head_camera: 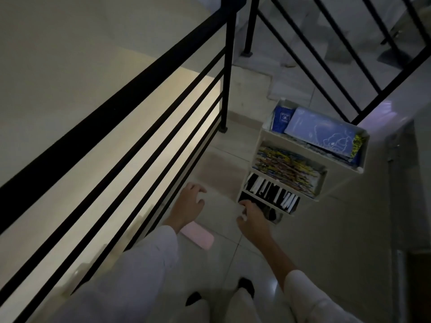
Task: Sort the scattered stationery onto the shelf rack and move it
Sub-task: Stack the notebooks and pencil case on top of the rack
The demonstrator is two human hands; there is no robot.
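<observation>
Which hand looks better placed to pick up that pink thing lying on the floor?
Left, probably. The left hand hovers open right beside the pink case, while the right hand is over at the lowest tier of the shelf rack.

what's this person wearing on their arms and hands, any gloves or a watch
Both arms wear long pale, white-looking sleeves. The left sleeve reaches the wrist; the right sleeve stops partway up the forearm. The left hand and right hand are bare: no gloves, no watch or ring visible.
</observation>
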